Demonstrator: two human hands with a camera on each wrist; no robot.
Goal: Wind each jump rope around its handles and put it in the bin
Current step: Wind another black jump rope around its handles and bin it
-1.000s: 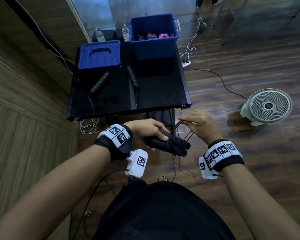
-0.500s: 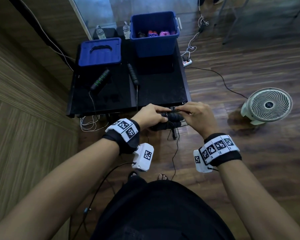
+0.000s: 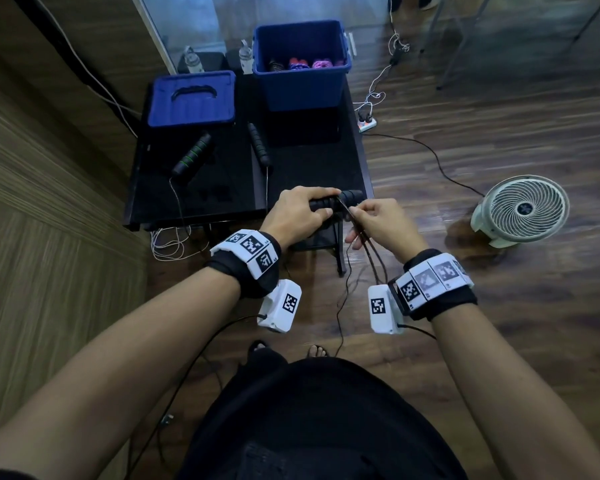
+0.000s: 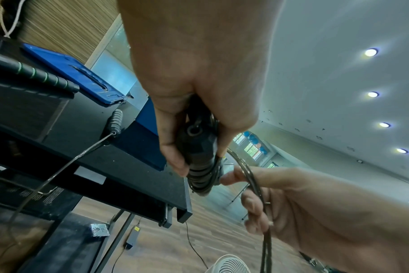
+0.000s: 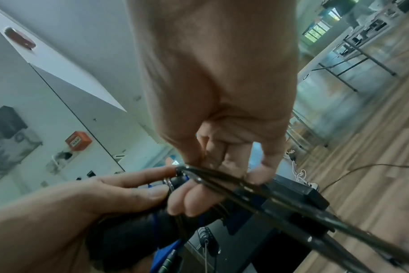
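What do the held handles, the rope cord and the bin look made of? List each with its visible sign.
Held handles: likely matte black foam or rubber; ribbed rings, no shine.
Rope cord: looks like a thin coated cable, glossy; bright glints along it. The core cannot be told.
Bin: apparently moulded plastic, smooth blue walls with a rolled rim.

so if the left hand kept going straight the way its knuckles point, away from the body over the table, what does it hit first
Probably the plain black handle lying on the black table, just ahead of the left hand, which grips the held handles. Beyond it stands the blue bin. Height over the table is unclear, so it might pass above.
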